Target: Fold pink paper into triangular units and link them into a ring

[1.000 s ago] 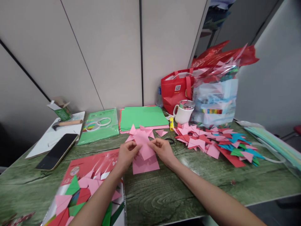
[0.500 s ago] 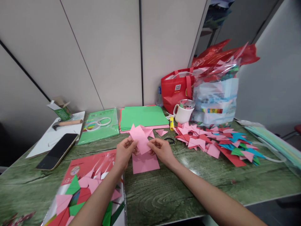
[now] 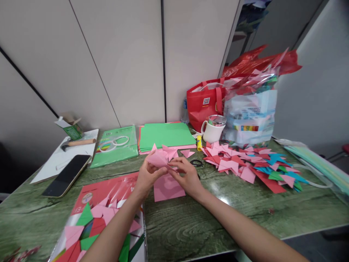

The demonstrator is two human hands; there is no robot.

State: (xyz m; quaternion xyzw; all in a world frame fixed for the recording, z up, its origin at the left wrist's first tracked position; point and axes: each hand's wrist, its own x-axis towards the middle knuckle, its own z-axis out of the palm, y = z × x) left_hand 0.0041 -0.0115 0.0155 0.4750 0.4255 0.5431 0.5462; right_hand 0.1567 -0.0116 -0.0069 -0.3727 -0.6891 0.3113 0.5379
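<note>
- Two hands of mine met over the green wood-grain table [image 3: 191, 225], both on one pink paper piece [image 3: 158, 159] held just above the surface.
- My left hand [image 3: 146, 177] pinched the near left edge of that piece, thumb on top and fingers curled under it.
- My right hand [image 3: 185, 176] gripped its right side, fingers pressed together along the paper's edge.
- The piece was tilted nearly flat, its far corner pointing toward the stack of green sheets [image 3: 165, 135].
- Beneath my hands lay a flat pink sheet [image 3: 167, 189], touching the table.
- More folded pink pieces [image 3: 170, 151] sat just behind the held one.
- To my right spread a heap of folded pink, red and blue shapes [image 3: 251, 165], and beyond it a white mug [image 3: 212, 130].
- By my left forearm lay a plastic packet of coloured triangles [image 3: 95, 218].
- A phone [image 3: 67, 175] rested well apart on the left.
</note>
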